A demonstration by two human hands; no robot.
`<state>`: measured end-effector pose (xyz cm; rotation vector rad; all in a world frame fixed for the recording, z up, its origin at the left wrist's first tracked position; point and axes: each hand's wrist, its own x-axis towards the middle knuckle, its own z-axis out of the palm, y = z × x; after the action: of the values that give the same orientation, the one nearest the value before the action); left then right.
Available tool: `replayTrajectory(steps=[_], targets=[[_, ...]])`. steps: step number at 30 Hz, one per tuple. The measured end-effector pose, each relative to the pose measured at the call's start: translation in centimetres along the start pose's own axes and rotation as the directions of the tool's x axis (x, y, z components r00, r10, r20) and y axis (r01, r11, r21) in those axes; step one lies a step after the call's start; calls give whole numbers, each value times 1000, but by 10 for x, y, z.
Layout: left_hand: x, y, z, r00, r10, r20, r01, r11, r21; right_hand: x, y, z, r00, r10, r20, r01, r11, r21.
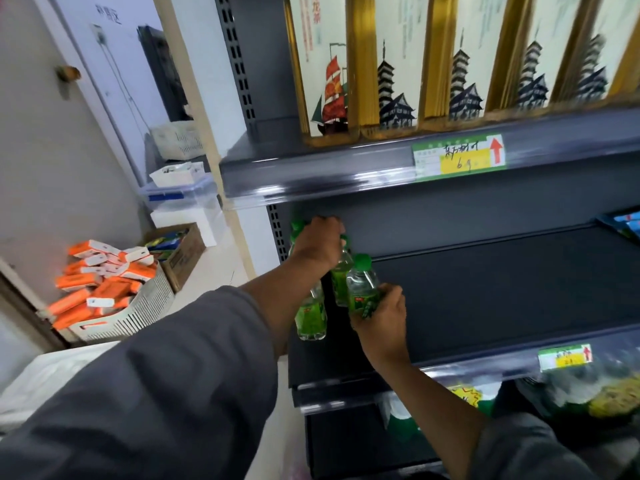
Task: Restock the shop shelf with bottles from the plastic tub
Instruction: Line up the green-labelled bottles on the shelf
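Gold-edged pagoda-print boxes (436, 64) crowd the tier above the dark metal shelf (502, 282), where your left hand (320, 245) grips two green-capped clear bottles (311, 317) by their necks while your right hand (381, 317) wraps a third green-labelled bottle (362, 285).

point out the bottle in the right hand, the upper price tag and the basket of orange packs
bottle in right hand (362, 284): head view, clear shoulder.
upper price tag (459, 157): head view, yellow middle.
basket (145, 311): head view, slatted side wall.

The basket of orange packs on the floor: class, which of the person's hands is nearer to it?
Left. The left hand, gripping bottle tops at the shelf's left end, is closer to the basket; the right hand, holding one bottle, is farther right.
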<state>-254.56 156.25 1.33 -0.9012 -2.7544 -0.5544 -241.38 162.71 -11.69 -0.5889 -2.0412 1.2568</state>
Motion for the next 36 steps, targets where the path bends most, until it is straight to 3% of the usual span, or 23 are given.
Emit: replayTrajectory(steps=[6, 10, 13, 15, 18, 24, 30, 36], targets=[[-8, -15, -3, 997, 76, -27, -74, 996, 49, 4, -5, 9, 997, 33, 67, -35, 999, 24], [-11, -42, -15, 967, 197, -162, -170, 972, 164, 7, 1, 11, 995, 14, 94, -17, 999, 35], [-20, -63, -23, 935, 259, -241, -224, 961, 160, 12, 5, 13, 988, 35, 150, -39, 999, 27], [-27, -76, -26, 927, 222, -301, -208, 975, 80, 15, 7, 15, 982, 65, 176, -67, 998, 5], [-37, -97, -27, 936, 55, -349, -83, 994, -66, 20, 6, 18, 974, 53, 221, -50, 999, -20], [-53, -137, -7, 970, -97, -223, 84, 994, -68, 30, -3, 28, 958, 50, 281, -37, 998, -52], [-59, -148, 20, 981, -87, -171, 88, 996, 1, 43, -3, 41, 956, 25, 291, -11, 999, -49], [-63, -157, 45, 984, -134, -117, 131, 991, -38, 60, -1, 49, 957, 43, 286, -31, 999, -44]])
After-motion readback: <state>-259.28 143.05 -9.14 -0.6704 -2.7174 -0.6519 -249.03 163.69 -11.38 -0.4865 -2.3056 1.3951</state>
